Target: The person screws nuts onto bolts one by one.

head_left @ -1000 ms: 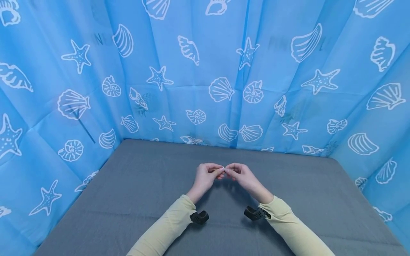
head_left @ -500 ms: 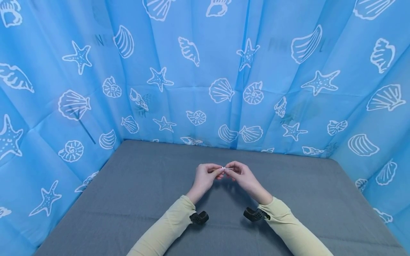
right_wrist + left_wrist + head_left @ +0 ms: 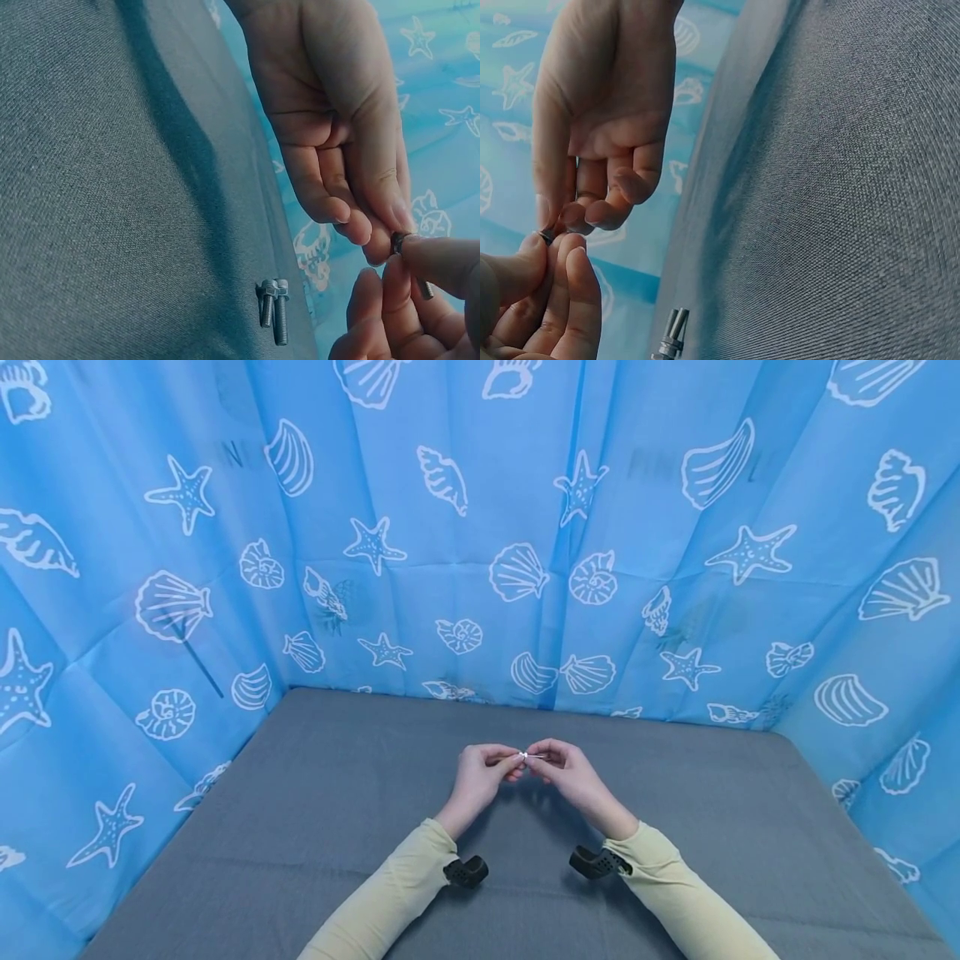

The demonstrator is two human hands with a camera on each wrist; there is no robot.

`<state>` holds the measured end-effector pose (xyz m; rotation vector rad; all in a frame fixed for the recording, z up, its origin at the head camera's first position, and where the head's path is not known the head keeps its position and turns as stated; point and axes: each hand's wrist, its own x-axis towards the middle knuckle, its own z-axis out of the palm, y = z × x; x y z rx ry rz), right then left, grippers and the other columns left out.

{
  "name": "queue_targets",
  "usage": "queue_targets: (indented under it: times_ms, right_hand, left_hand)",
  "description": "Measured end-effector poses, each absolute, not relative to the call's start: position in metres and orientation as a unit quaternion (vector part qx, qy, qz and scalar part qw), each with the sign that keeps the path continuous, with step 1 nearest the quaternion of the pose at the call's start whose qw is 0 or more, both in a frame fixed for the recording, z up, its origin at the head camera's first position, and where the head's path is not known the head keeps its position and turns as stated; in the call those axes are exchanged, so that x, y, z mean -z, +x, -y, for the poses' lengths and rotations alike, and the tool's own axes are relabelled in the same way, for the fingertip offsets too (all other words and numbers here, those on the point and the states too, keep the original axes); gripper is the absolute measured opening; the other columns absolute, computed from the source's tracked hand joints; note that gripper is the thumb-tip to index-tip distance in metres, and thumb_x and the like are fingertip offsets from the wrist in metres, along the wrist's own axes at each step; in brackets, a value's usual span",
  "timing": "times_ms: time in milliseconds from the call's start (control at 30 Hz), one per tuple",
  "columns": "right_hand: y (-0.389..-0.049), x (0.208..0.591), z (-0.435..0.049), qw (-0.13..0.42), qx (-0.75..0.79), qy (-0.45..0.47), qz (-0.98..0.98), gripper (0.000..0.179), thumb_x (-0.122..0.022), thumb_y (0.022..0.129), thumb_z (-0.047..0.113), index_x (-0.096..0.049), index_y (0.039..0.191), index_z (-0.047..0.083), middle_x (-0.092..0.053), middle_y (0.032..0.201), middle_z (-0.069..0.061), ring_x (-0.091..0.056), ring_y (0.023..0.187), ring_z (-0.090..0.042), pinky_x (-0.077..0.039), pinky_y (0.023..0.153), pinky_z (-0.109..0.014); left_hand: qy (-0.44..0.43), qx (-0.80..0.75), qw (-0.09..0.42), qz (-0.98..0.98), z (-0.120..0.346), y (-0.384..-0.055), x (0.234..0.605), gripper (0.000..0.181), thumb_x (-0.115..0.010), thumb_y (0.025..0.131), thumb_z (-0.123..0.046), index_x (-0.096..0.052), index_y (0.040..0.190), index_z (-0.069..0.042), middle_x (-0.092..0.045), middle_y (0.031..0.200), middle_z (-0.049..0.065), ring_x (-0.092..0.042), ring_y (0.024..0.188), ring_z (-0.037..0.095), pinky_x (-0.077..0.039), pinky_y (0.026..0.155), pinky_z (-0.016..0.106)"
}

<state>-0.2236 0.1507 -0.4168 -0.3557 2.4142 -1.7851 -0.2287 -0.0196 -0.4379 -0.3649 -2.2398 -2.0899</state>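
Both hands meet fingertip to fingertip, raised over the middle of the table. Between them is a small metal bolt (image 3: 427,289), its threaded shank showing below the right thumb in the right wrist view. A dark ring-like piece (image 3: 397,240), a nut or the bolt's head, sits where the fingertips meet; I cannot tell which. My left hand (image 3: 480,777) pinches at this dark piece with thumb and forefinger. The right hand (image 3: 576,777) pinches the shank's side, thumb on top. Fingers cover much of the bolt.
Two more bolts (image 3: 274,311) lie side by side on the grey cloth-covered table (image 3: 360,810), each with a ring at one end. A blue shell-patterned curtain (image 3: 465,577) borders the table at the back and sides. Dark cameras (image 3: 467,871) are strapped at both wrists.
Both hands stay almost in place. The right fingertips shift slightly at the bolt, and the bright glint of metal between the hands changes a little.
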Motion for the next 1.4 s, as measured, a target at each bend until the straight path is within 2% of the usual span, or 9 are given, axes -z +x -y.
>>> queue_targets:
  times_ms: [167,300,567,733,833,967,1067,1233,1400]
  right_hand:
    - [-0.223,0.417,-0.150,0.063,0.580,-0.107,-0.805,0.025,-0.056,0.099,0.019,-0.062,0.106,-0.004,-0.063,0.091,-0.019,-0.055,0.077,-0.033,-0.047,0.069,-0.038]
    - [-0.222,0.417,-0.149,0.060,0.586,-0.108,-0.801,0.027,-0.053,0.100,0.020,-0.061,0.107,-0.005,-0.062,0.087,-0.017,-0.054,0.072,-0.030,-0.047,0.066,-0.037]
    - [-0.224,0.419,-0.150,0.047,0.592,-0.125,-0.795,0.026,-0.059,0.097,0.017,-0.059,0.110,-0.005,-0.064,0.096,-0.016,-0.059,0.083,-0.030,-0.050,0.068,-0.036]
    - [-0.225,0.420,-0.150,0.054,0.584,-0.119,-0.801,0.027,-0.054,0.100,0.019,-0.062,0.106,-0.006,-0.063,0.089,-0.018,-0.056,0.078,-0.032,-0.049,0.069,-0.039]
    - [-0.225,0.420,-0.150,0.062,0.591,-0.114,-0.796,0.030,-0.051,0.101,0.021,-0.061,0.106,-0.006,-0.062,0.088,-0.016,-0.055,0.076,-0.031,-0.048,0.071,-0.040]
    - [-0.226,0.419,-0.151,0.061,0.601,-0.118,-0.789,0.027,-0.054,0.100,0.020,-0.059,0.110,-0.005,-0.063,0.093,-0.014,-0.057,0.080,-0.031,-0.048,0.070,-0.040]
    - [-0.226,0.419,-0.152,0.058,0.597,-0.121,-0.791,0.026,-0.058,0.098,0.017,-0.058,0.112,-0.004,-0.064,0.097,-0.013,-0.059,0.085,-0.030,-0.050,0.071,-0.039]
    - [-0.224,0.415,-0.151,0.063,0.588,-0.118,-0.798,0.023,-0.059,0.097,0.013,-0.060,0.110,-0.007,-0.065,0.096,-0.017,-0.060,0.083,-0.026,-0.050,0.069,-0.036]
    - [-0.220,0.408,-0.149,0.078,0.590,-0.110,-0.796,0.021,-0.056,0.098,0.010,-0.061,0.106,-0.009,-0.063,0.089,-0.020,-0.056,0.075,-0.022,-0.048,0.066,-0.037]
  left_hand:
    - [-0.114,0.672,0.021,0.731,0.019,-0.228,0.438,0.012,-0.069,0.088,-0.012,-0.074,0.095,-0.002,-0.071,0.077,0.004,-0.070,0.072,0.022,-0.059,0.066,0.033]
    - [-0.114,0.674,0.022,0.730,0.019,-0.228,0.438,0.012,-0.069,0.088,-0.011,-0.074,0.095,-0.002,-0.071,0.077,0.004,-0.070,0.071,0.020,-0.059,0.065,0.031]
    - [-0.115,0.675,0.026,0.728,0.018,-0.228,0.438,0.013,-0.069,0.088,-0.013,-0.074,0.094,-0.002,-0.071,0.076,0.004,-0.070,0.071,0.022,-0.058,0.064,0.028]
    - [-0.117,0.680,0.025,0.723,0.017,-0.228,0.437,0.013,-0.069,0.088,-0.011,-0.074,0.094,0.000,-0.071,0.078,0.010,-0.070,0.072,0.024,-0.058,0.064,0.030]
    - [-0.118,0.683,0.022,0.721,0.017,-0.227,0.435,0.014,-0.068,0.089,-0.009,-0.073,0.095,0.002,-0.071,0.081,0.016,-0.070,0.075,0.030,-0.059,0.067,0.035]
    - [-0.122,0.686,0.022,0.717,0.017,-0.219,0.422,0.015,-0.065,0.090,-0.002,-0.070,0.098,0.009,-0.069,0.084,0.025,-0.067,0.078,0.041,-0.057,0.071,0.047]
    - [-0.125,0.686,0.021,0.717,0.018,-0.211,0.409,0.016,-0.063,0.091,0.000,-0.068,0.100,0.013,-0.067,0.086,0.029,-0.066,0.081,0.045,-0.055,0.074,0.052]
    - [-0.124,0.683,0.019,0.719,0.019,-0.212,0.414,0.016,-0.063,0.091,0.000,-0.069,0.100,0.012,-0.068,0.086,0.026,-0.067,0.080,0.042,-0.057,0.073,0.048]
    - [-0.117,0.690,0.023,0.714,0.018,-0.224,0.434,0.016,-0.066,0.090,-0.005,-0.071,0.098,0.006,-0.071,0.083,0.017,-0.069,0.077,0.034,-0.059,0.068,0.037]
